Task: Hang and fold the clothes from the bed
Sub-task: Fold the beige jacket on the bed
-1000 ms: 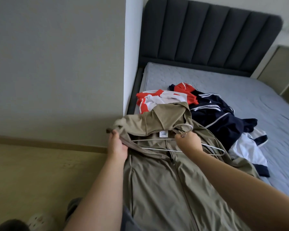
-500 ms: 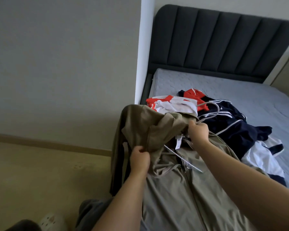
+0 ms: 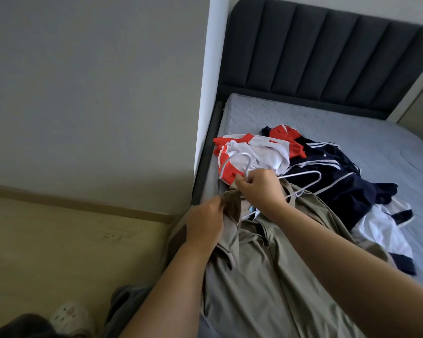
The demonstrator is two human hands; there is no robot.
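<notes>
The bed (image 3: 327,118) fills the right side. Our jacket (image 3: 266,276) lies front up along its near left edge. Just beyond the collar is a heap: a navy top (image 3: 340,186) on the right and a red-and-white one (image 3: 257,152) on the left. A wire hanger (image 3: 303,173) sits at the jacket's neck. Its right arm is out in the open over the navy top. Its left end seems tucked under the collar, though our hands hide that part.

Our right hand (image 3: 259,189) is curled tight round the hanger at the base of its hook. Our left hand (image 3: 205,223) pinches a bunch of collar cloth, fingers closed on it.

We judge two risks. The bare right arm could snag the navy top and drag it along when we lift. The slick cloth could also slide off the wire if only one shoulder is seated.

The jacket's long axis runs near to far, with the collar far and the hem toward us. The hanger lies across it, hook pointing far and left.
</notes>
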